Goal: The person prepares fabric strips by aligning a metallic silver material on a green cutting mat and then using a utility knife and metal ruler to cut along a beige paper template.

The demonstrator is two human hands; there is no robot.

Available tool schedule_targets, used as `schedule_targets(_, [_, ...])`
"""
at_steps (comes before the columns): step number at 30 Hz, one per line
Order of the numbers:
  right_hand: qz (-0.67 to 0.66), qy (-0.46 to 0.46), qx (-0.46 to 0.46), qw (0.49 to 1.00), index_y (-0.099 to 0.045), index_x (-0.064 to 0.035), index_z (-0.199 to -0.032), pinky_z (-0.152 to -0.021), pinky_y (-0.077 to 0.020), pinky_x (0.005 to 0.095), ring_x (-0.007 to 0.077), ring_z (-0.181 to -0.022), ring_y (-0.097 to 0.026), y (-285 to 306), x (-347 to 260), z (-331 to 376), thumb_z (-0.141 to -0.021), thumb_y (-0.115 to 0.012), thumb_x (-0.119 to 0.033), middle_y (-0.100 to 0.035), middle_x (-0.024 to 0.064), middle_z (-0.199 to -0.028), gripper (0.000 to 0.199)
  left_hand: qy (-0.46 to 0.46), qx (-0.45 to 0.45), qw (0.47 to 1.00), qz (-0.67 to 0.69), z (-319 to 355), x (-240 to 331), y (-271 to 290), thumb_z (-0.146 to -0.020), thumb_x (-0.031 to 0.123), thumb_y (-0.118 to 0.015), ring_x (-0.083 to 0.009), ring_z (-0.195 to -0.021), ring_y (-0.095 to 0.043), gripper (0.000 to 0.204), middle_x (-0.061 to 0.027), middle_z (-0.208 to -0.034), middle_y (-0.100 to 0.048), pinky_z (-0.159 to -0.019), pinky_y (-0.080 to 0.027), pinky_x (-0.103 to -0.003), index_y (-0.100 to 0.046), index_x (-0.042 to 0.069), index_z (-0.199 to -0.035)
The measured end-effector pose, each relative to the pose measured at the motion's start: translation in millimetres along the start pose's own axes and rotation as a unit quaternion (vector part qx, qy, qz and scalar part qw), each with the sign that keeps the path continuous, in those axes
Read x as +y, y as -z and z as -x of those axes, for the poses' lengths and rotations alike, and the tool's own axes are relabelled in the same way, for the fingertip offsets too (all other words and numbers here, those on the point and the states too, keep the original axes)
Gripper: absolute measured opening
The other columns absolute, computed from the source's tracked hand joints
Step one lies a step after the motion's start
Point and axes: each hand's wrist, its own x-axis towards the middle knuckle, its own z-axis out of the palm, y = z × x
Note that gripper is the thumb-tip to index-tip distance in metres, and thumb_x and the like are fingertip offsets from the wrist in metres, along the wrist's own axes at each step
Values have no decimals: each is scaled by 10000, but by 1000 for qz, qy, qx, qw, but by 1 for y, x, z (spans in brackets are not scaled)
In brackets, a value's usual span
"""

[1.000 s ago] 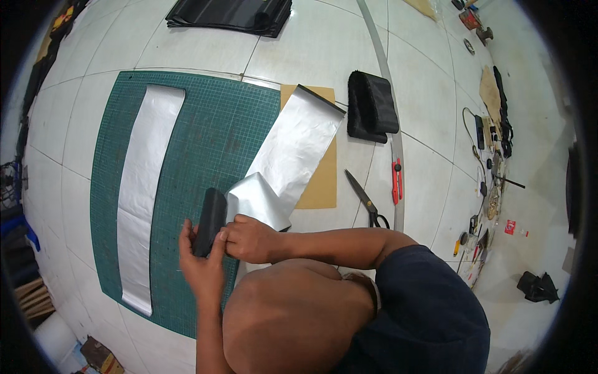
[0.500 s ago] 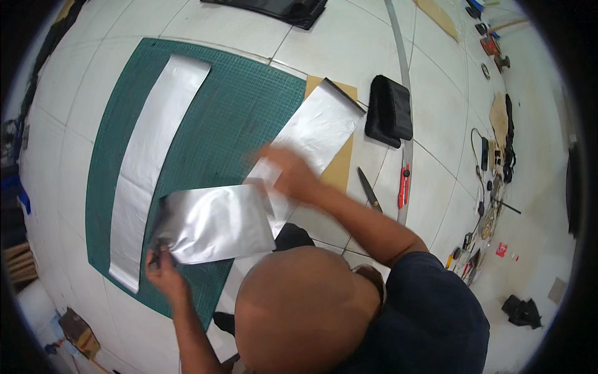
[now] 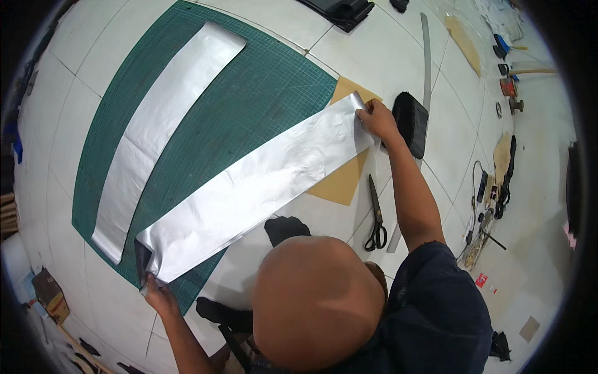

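Note:
A long silver sheet (image 3: 249,187) with a dark underside stretches diagonally over the green cutting mat (image 3: 212,143). At its near left end, my left hand (image 3: 159,296) is closed on a corner that folds over and shows the dark side. My right hand (image 3: 376,119) pinches the far right end, above a tan sheet (image 3: 342,181). A second silver strip (image 3: 156,118) lies flat along the left part of the mat, untouched by either hand.
Black-handled scissors (image 3: 376,218) lie on the tiled floor below my right forearm. A black furry piece (image 3: 411,121) and a long metal ruler (image 3: 426,62) are beside my right hand. Folded black material (image 3: 339,11) sits at the top. Assorted tools line the right side.
My right hand has moved up and right to the far end of the silver sheet. The near part, folded back before, is now spread out. My left hand keeps its corner, slightly lower.

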Motion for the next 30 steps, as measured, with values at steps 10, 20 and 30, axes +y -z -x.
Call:
schedule_targets(10, [-38,7,-26,999,-621,14,-1011,-805,-507,396,322,-913,-672,-7,4,2,-814,-723,-357,-685,195,-959,432,110,97,989,22,2,-42,12,-946,176,-648,-189,-973,-627,384,-100,-1128,-620,-784,-525,-297,-541,-48,-1239])
schedule_targets(20, [-166,172,-90,967,-598,7,-933,-694,-454,318,151,-774,-539,-7,-102,21,-824,-782,-328,-593,67,-810,397,48,147,985,70,-48,-44,115,-1011,208,-527,-282,-1189,-560,417,-171,-1328,-544,-1000,-480,-434,-456,-38,-1341])
schedule_targets(30, [-16,360,84,929,-592,-9,-1210,-806,-511,459,369,-935,-625,-84,-155,17,-918,-618,-134,-641,192,-1022,319,75,151,983,75,-62,-81,152,-1008,197,-528,-246,-1103,-571,339,-144,-1225,-566,-931,-486,-354,-528,-22,-1266])
